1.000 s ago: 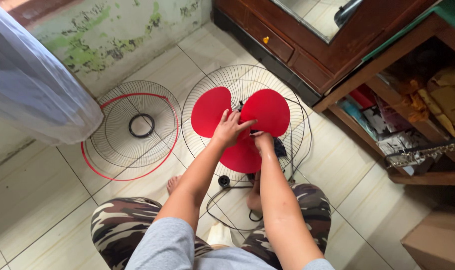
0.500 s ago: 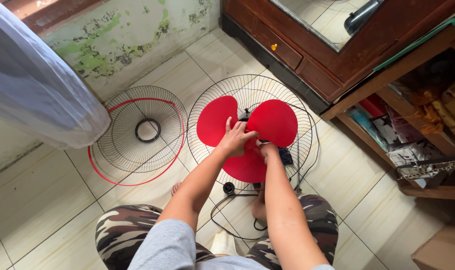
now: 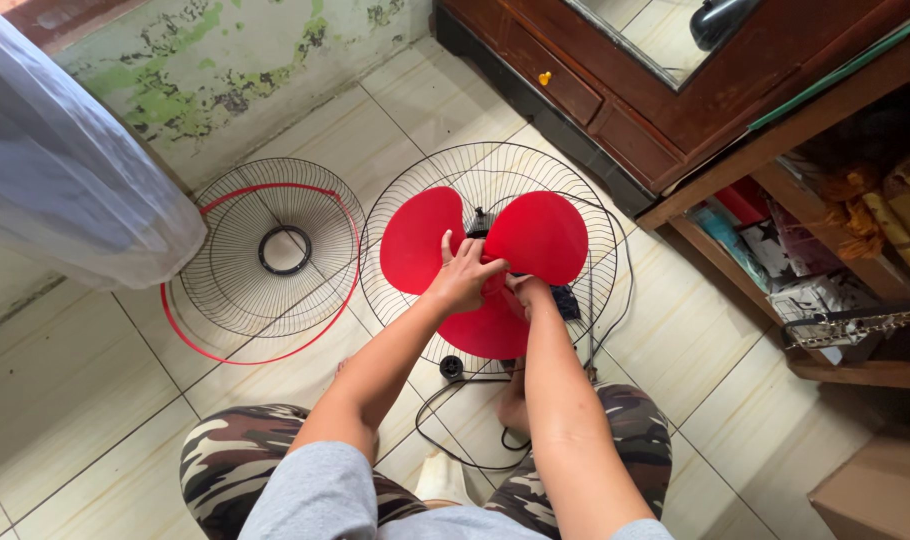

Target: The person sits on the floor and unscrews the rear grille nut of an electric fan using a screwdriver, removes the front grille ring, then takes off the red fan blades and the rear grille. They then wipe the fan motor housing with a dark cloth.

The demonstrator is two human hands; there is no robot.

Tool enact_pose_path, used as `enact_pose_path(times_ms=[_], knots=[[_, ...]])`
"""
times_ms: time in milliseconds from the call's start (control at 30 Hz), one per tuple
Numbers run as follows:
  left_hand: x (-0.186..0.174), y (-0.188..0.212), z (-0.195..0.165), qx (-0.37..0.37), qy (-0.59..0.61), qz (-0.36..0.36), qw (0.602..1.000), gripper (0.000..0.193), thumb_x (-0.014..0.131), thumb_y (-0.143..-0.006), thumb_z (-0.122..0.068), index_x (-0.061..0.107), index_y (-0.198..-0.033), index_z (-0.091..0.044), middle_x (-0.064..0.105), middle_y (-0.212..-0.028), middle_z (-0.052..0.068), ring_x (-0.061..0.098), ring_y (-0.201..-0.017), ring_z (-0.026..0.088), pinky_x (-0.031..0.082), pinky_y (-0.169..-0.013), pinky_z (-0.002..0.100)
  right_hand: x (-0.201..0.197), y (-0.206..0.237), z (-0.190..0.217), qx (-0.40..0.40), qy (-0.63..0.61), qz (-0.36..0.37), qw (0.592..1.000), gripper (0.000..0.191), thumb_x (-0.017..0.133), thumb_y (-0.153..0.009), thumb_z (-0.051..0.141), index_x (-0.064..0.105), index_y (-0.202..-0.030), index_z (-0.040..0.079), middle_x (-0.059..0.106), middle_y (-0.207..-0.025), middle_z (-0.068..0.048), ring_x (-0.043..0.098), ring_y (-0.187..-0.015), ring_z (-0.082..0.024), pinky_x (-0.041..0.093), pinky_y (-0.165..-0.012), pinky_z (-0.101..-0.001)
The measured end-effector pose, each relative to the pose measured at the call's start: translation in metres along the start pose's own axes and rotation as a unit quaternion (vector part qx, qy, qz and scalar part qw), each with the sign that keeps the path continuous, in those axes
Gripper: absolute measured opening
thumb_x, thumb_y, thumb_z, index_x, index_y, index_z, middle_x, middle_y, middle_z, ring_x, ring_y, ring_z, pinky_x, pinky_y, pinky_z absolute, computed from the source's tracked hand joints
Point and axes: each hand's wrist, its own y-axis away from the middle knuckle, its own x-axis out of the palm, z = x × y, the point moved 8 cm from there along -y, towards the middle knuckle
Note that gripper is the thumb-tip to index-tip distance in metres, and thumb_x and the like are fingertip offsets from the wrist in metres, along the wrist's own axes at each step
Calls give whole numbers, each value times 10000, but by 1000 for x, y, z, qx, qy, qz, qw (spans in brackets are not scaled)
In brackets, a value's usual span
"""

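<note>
Head view shows my left hand [image 3: 463, 280] spread flat on the red fan blade [image 3: 495, 265] inside its rear grille [image 3: 595, 300], right hand [image 3: 527, 295] pinching the hub; keep the blade steady.

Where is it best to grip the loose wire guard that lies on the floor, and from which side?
Probably at the red outer rim of the loose wire guard, from the near side: it lies flat on the tiled floor, and that edge faces the person, clear of the red blade under the left hand.
</note>
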Motion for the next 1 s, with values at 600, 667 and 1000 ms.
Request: enact_pose_path(times_ms=[600, 667, 1000], knots=[[2, -10, 10, 24, -42, -10, 999, 890, 823, -592, -52, 537, -1378, -355, 484, -1254, 131, 442, -1300, 343, 60, -1191, 732, 1, -6, -2, -15, 6, 0, 1000, 517, 764, -915, 367, 698, -1206, -55, 746, -1150, -150, 683, -1006, -217, 524, -886, -417], [0, -10, 10, 25, -28, 3, 999, 741, 824, -598, -50, 595, -1249, -320, 486, -1260, 118, 434, -1315, 340, 7, -1183, 754, 3, -6, 0, -9, 3, 11, 1000, 501, 749, -926, 371, 710, -1190, -53, 752, -1134, -156, 694, -976, -218, 538, -850, -416], [4, -7, 9, 41, 33, -6, 999, 692, 795, -614, -4, 630, -1224, -286, 503, -1246, 120, 433, -1312, 348, -55, -1189, 765, 7, -7, -11, 78, -24, 69, 994, 453, 682, -960, 379, 684, -1236, 19, 747, -1126, -147, 722, -949, -279, 566, -812, -461]])
